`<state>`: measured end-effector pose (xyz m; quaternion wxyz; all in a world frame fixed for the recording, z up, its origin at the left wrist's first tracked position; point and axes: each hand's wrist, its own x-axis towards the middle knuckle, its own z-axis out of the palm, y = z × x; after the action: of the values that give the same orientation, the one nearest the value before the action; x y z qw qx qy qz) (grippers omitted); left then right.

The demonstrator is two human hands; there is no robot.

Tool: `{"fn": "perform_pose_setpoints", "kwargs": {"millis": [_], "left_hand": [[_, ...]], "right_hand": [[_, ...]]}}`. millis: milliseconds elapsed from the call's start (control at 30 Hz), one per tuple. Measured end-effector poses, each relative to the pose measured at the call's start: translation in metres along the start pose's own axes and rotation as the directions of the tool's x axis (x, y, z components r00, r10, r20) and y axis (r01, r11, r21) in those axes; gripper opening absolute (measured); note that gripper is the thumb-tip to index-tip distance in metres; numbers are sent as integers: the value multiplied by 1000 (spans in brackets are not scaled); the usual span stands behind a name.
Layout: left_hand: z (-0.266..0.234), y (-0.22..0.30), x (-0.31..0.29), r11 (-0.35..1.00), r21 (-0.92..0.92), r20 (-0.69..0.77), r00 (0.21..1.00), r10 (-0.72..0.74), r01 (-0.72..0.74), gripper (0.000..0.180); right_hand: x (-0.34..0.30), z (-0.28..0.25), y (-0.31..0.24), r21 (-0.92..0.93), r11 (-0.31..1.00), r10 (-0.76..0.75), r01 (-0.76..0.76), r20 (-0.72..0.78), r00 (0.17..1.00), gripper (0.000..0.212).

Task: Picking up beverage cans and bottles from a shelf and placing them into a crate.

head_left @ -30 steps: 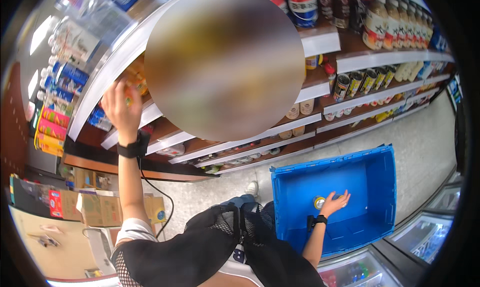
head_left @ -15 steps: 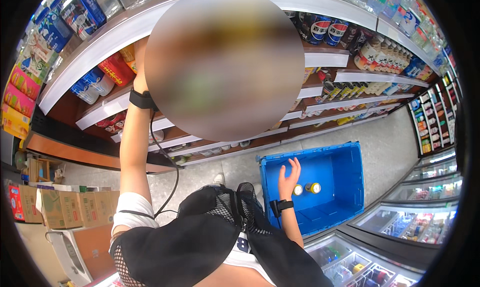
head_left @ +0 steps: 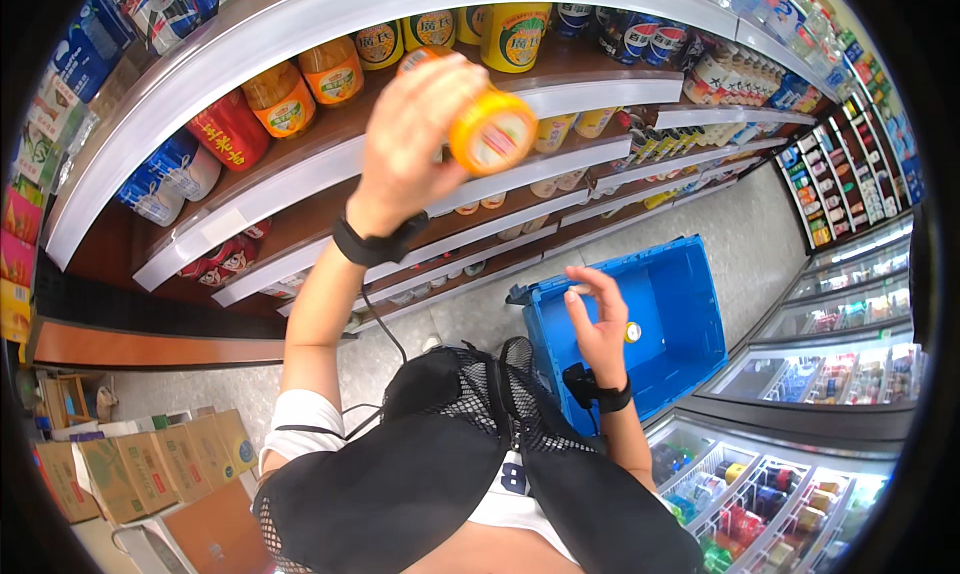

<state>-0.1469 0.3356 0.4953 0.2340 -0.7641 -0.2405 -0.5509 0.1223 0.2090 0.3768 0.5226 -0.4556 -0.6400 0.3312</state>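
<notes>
My left hand (head_left: pixel 415 134) is raised in front of the shelf, its fingers wrapped round an orange-lidded jar (head_left: pixel 497 139) whose round lid faces me. The jar is clear of the shelf board. Below and to the right, my right hand (head_left: pixel 600 329) hangs over the near left part of a blue crate (head_left: pixel 690 319), fingers curved and apart, with nothing in them. Inside the crate a small yellow-rimmed can or jar (head_left: pixel 632 332) shows beside the right hand; my hand may hide another. On the shelf stand similar orange jars (head_left: pixel 332 72) and yellow cans (head_left: pixel 516 39).
Red cans (head_left: pixel 228 131) and blue-and-white cans (head_left: pixel 155 194) fill the shelf's left end. Dark blue cans (head_left: pixel 640 39) stand farther right. Lower shelves hold more goods. Glass-topped freezers (head_left: pixel 760 484) line the right side; cardboard boxes (head_left: pixel 170 464) sit at the lower left.
My left hand has come out from the shelf, moving right with the orange-lidded jar in it. My right hand has shifted slightly right and up over the crate. The blurred patch over the shelf is gone.
</notes>
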Motion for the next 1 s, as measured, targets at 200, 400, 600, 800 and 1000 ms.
{"fn": "perform_pose_setpoints", "kwargs": {"millis": [200,400,600,800,1000], "left_hand": [[30,68,-16,938,-339,314,931,187,-74,52],[68,99,-93,822,-540,607,761,231,180,63],[84,111,-135,671,-602,775,520,359,433,64],[94,128,-169,671,-541,837,399,374,508,45],[72,99,-170,752,-374,911,369,186,543,26]], "right_hand": [[0,5,-42,-23,983,-184,183,-178,967,83],[-13,11,-24,-438,899,-5,-22,-60,998,73],[-53,24,13,-329,883,278,-335,-208,938,64],[-90,13,45,-340,669,576,-661,-324,750,56],[-135,-15,107,-326,430,586,-842,-608,535,56]]}}
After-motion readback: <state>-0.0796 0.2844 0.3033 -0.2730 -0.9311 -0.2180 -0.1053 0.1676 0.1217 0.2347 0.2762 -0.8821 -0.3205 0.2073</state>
